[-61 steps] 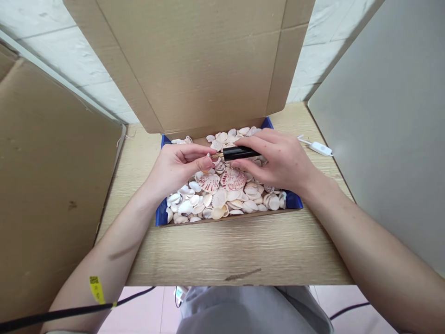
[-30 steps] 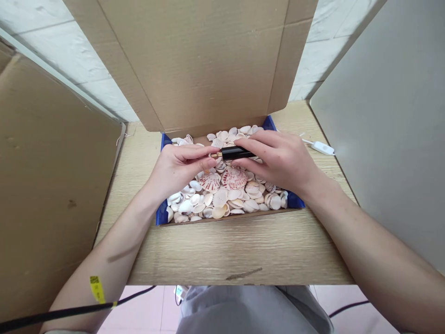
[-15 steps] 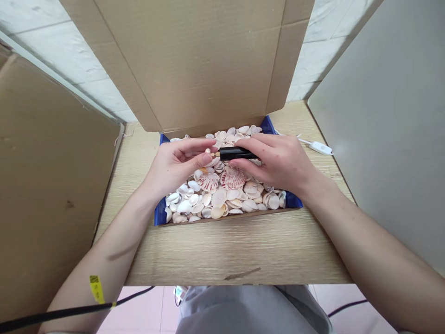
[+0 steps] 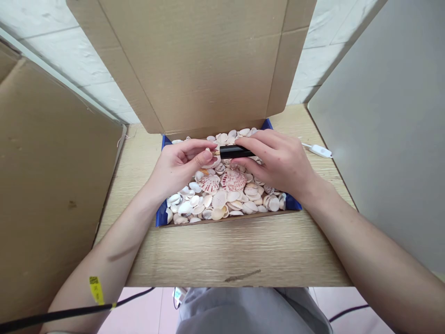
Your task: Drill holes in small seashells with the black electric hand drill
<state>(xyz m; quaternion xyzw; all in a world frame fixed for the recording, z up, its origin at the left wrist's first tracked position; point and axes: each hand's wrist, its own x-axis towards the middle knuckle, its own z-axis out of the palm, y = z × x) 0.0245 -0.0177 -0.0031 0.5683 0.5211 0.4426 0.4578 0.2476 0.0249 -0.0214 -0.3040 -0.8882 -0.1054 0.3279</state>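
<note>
Black stubby cylinder with a brass tip [image 4: 233, 151] stays gripped in the right hand [image 4: 280, 160], shifted barely leftward, over the blue tray of seashells [image 4: 160, 215]; left hand [image 4: 175, 168] pinches at its tip; pale wood-grain desk [image 4: 236, 246]; cardboard flap [image 4: 208, 65] behind; white tiled wall [image 4: 52, 41].

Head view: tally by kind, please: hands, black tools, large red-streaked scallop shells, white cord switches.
hands: 2 (left hand, right hand)
black tool: 1
large red-streaked scallop shells: 2
white cord switch: 1
Total: 6

Shells [image 4: 225, 197] in box [image 4: 160, 214] on table [image 4: 236, 250]; switch [image 4: 318, 150] right.
</note>
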